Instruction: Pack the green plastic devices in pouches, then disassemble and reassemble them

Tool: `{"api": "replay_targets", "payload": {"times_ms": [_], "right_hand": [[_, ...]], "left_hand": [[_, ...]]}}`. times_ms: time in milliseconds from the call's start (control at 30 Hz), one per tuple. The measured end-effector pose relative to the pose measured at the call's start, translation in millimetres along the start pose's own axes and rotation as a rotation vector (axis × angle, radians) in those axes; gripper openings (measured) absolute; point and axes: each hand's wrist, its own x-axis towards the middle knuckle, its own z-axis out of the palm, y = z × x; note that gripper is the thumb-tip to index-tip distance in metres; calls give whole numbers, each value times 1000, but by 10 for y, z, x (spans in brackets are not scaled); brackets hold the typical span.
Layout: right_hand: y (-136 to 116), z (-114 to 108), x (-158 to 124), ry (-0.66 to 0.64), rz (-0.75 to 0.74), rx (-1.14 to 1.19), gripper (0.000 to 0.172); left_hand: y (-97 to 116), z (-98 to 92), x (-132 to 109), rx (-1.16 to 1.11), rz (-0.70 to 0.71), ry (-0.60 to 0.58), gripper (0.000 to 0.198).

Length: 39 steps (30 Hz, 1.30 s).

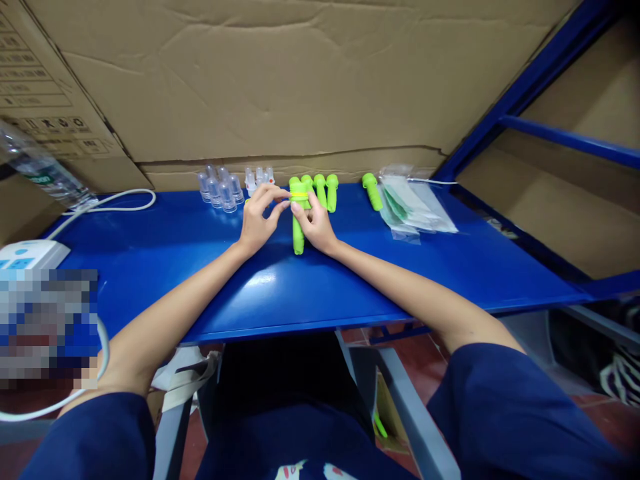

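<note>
In the head view, a lime-green torch-shaped plastic piece (299, 237) stands out between my hands, its wide head up and its handle pointing toward me. A yellow band (300, 195) runs round the head. My right hand (317, 223) is closed round the piece from the right, thumb on its front. From the left, my left hand (260, 215) pinches at the edge of the head with index finger and thumb. Just behind my hands are several matching green pieces (332, 193) in a row. Fingers partly hide the held piece.
Several clear plastic caps (227, 197) stand at back left, with smaller clear pieces (260, 177) beside them. Another green piece (371, 191) lies near plastic-bagged masks (420, 207). A power strip (35, 253), cable and bottle (45, 170) sit left. Cardboard (300, 87) walls the back of the blue table (310, 300).
</note>
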Motion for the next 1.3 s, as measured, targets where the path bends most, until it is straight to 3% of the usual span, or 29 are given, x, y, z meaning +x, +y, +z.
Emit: {"api": "replay_targets", "payload": {"times_ms": [700, 1067, 1300], "right_hand": [[66, 3, -7, 14, -11, -42, 65], [-23, -8, -23, 46, -50, -66, 78], [-48, -17, -53, 23, -27, -54, 78]], "left_hand": [[23, 12, 7, -27, 16, 46, 5], [98, 42, 29, -38, -68, 85, 29], [82, 28, 16, -32, -88, 48, 33]]}}
